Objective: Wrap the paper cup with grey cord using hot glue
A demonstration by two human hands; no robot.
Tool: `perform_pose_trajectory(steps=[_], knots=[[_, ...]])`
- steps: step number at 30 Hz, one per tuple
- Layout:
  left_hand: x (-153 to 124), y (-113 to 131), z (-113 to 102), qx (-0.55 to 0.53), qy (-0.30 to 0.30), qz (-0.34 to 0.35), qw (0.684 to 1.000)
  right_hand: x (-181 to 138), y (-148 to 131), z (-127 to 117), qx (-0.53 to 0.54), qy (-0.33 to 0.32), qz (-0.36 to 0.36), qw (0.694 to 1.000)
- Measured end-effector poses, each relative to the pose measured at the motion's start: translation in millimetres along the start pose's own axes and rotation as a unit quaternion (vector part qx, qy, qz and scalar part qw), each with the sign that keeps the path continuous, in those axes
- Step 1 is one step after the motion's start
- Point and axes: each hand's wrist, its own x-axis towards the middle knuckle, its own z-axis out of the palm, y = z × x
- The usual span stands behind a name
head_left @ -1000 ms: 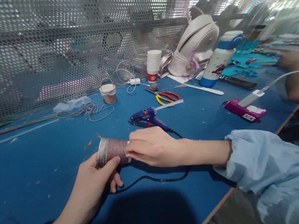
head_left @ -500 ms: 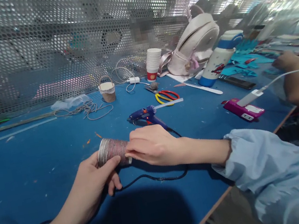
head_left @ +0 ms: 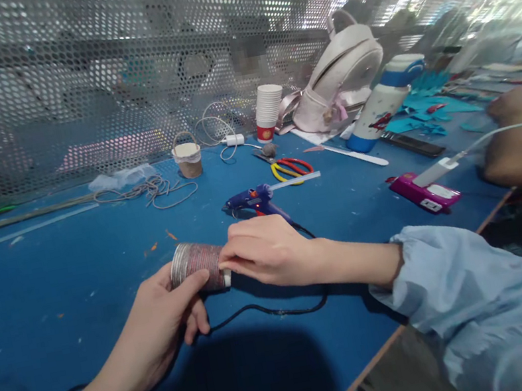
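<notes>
A paper cup (head_left: 197,266) lies on its side above the blue table, wound with rows of grey and reddish string. My left hand (head_left: 171,302) is closed round it from the left, thumb on the windings. At the cup's white right end, my right hand (head_left: 268,251) pinches against the edge of the windings; its fingertips hide what is between them. Just beyond the right hand lies a blue glue gun (head_left: 254,198) with a clear glue stick in its back. Its black cable (head_left: 282,314) runs under and in front of my hands.
Behind stand a small basket (head_left: 189,162), loose grey string (head_left: 153,189), red-and-yellow scissors (head_left: 291,168) and stacked paper cups (head_left: 269,112). Toward the right are a pale backpack (head_left: 340,70), a bottle (head_left: 381,103), a magenta device (head_left: 423,192) and another person's arm (head_left: 513,137). A perforated metal screen (head_left: 70,87) closes the back.
The fingertips of my right hand have shifted slightly, showing more of the cup's white end. My left hand keeps its hold. The other person's hand at the right has moved a little.
</notes>
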Motion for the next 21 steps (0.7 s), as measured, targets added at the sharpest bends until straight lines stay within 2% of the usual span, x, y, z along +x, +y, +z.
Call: perform_pose_trajectory(steps=[5,15,21], knots=[[-0.2,-4.0,-3.1,-0.002,-0.003,0.007,1.000,-0.3,3.6,-2.2,0.059,-0.025,0.038,0.997],[0.3,-1.8,0.1,0.007,-0.007,0.007,1.000,-0.2,4.1,-3.6,0.089,-0.025,0.049,0.994],[-1.4,-3.7,-0.7,0.011,-0.001,0.023,1.000,-2.5,6.8,-2.7,0.126,-0.017,0.089,0.988]])
